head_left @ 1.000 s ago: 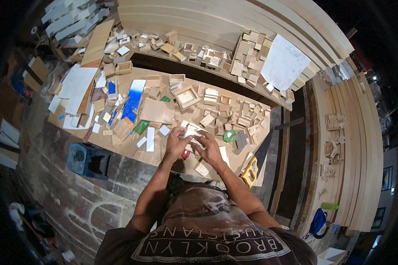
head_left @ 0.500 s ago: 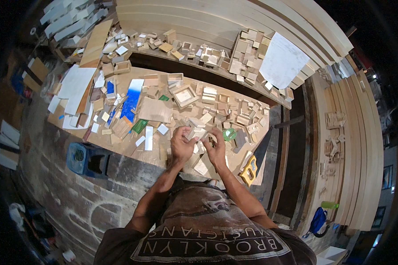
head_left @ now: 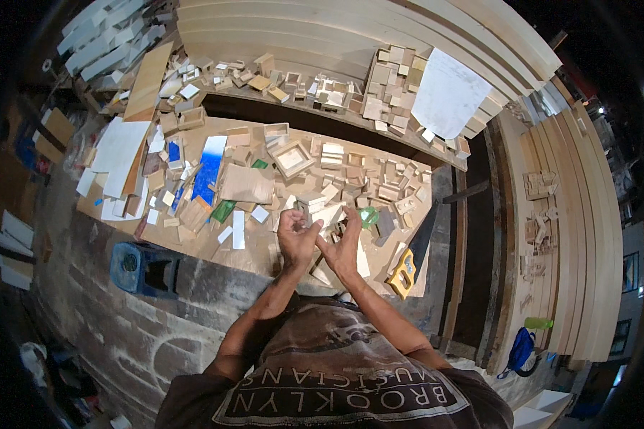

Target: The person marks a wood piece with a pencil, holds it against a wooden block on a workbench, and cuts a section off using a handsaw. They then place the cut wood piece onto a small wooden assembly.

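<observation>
My left hand (head_left: 298,239) is over the near middle of the workbench, with its fingers curled round a small wooden block (head_left: 303,210) that they partly cover. Close beside it, my right hand (head_left: 342,247) has its index finger and thumb spread apart, and its thumb tip meets the left thumb. Pale wood pieces lie beneath and beyond both hands. A green translucent piece (head_left: 368,217) sits just right of my right fingers, next to a grey strip (head_left: 384,223). Further right lies a handsaw with a yellow handle (head_left: 403,274).
Small wooden boxes and offcuts cover the workbench (head_left: 265,252). A square wooden tray (head_left: 292,159) and a blue-painted board (head_left: 210,169) lie beyond my hands. A blue plastic stool (head_left: 142,267) stands at the left front. Long planks (head_left: 578,236) are stacked on the right.
My right fingers have spread from the small wooden piece that both hands were at, and its thumb has moved left to the left thumb. The view has shifted slightly.
</observation>
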Demonstrator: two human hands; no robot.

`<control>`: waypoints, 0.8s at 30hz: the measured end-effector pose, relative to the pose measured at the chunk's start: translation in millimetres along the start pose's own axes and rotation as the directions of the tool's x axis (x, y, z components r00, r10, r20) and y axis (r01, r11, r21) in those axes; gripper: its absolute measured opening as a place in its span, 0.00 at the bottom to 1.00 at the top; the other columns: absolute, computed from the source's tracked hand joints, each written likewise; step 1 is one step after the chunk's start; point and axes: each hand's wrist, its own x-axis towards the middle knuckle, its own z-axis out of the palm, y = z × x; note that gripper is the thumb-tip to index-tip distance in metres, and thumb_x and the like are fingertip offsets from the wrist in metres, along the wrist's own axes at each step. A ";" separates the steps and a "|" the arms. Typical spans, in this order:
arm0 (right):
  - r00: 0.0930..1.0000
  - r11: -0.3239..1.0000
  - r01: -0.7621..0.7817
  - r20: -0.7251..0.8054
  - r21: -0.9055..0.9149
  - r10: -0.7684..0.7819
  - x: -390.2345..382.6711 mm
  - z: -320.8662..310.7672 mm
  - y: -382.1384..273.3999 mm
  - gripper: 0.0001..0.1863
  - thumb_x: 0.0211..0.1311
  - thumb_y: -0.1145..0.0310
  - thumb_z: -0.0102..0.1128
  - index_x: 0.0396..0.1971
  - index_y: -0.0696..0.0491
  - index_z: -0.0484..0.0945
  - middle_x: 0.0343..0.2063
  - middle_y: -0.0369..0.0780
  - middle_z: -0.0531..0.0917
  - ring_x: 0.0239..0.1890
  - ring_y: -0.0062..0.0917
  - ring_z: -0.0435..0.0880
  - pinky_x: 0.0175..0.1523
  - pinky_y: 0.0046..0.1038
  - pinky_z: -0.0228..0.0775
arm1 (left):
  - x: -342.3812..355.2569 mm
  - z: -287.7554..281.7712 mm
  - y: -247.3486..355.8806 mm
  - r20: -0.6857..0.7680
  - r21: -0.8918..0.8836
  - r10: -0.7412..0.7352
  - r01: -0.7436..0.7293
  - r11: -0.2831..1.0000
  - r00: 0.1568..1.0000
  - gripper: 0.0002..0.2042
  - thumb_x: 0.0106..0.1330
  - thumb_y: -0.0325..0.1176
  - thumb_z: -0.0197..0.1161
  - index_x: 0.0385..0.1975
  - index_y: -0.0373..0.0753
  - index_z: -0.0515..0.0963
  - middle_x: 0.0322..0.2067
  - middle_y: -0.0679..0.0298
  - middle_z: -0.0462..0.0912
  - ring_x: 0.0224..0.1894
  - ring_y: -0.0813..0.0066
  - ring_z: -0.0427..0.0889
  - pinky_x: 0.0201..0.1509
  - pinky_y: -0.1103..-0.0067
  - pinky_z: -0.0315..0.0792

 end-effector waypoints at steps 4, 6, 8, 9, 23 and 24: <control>0.998 0.998 -0.036 -0.049 0.050 0.038 -0.8 6.6 -12.7 0.46 0.49 0.67 0.78 0.66 0.60 0.60 0.60 0.53 0.66 0.62 0.47 0.68 0.64 0.42 0.67 | -2.2 0.7 -3.0 -0.068 0.105 0.009 -0.002 0.994 0.998 0.19 0.52 0.22 0.77 0.37 0.38 0.71 0.33 0.68 0.74 0.36 0.80 0.71 0.43 0.80 0.69; 0.995 0.994 -0.081 -0.049 0.078 0.085 -1.2 7.8 -11.5 0.45 0.50 0.67 0.77 0.66 0.60 0.59 0.60 0.53 0.66 0.60 0.44 0.70 0.61 0.40 0.71 | -6.0 4.5 -2.3 -0.094 0.064 -0.072 0.079 0.995 0.993 0.19 0.52 0.21 0.77 0.37 0.39 0.71 0.32 0.68 0.74 0.36 0.80 0.71 0.45 0.80 0.69; 0.985 0.973 -0.166 -0.011 0.159 0.170 -1.5 7.6 -9.5 0.45 0.52 0.67 0.77 0.66 0.60 0.59 0.59 0.52 0.66 0.59 0.41 0.73 0.57 0.37 0.74 | -7.6 6.4 0.5 -0.080 -0.045 -0.097 0.094 0.995 0.992 0.18 0.53 0.21 0.77 0.36 0.39 0.71 0.31 0.68 0.74 0.36 0.80 0.72 0.45 0.80 0.69; 0.985 0.970 -0.171 -0.007 0.173 0.175 -1.7 8.3 -8.1 0.45 0.53 0.68 0.76 0.67 0.60 0.58 0.60 0.52 0.66 0.58 0.39 0.73 0.56 0.36 0.75 | -8.5 7.3 0.7 -0.072 -0.100 -0.110 0.102 0.990 0.991 0.18 0.53 0.20 0.77 0.35 0.39 0.71 0.31 0.68 0.74 0.36 0.80 0.72 0.45 0.80 0.69; 0.894 0.469 -0.448 0.375 0.761 0.246 16.3 -49.8 24.1 0.28 0.63 0.81 0.65 0.62 0.53 0.68 0.52 0.42 0.81 0.48 0.24 0.84 0.53 0.29 0.81 | -2.6 -7.0 6.9 0.209 -0.088 -0.018 0.037 0.995 0.978 0.16 0.58 0.17 0.73 0.44 0.33 0.76 0.41 0.62 0.83 0.45 0.78 0.79 0.53 0.80 0.72; 0.878 0.450 -0.478 0.398 0.754 0.266 18.7 -48.8 21.9 0.24 0.64 0.80 0.66 0.58 0.54 0.71 0.48 0.40 0.83 0.44 0.23 0.85 0.51 0.28 0.81 | -2.8 -9.7 5.7 0.215 -0.091 -0.023 0.044 0.995 0.976 0.16 0.59 0.17 0.72 0.45 0.32 0.75 0.42 0.60 0.84 0.45 0.77 0.80 0.53 0.80 0.74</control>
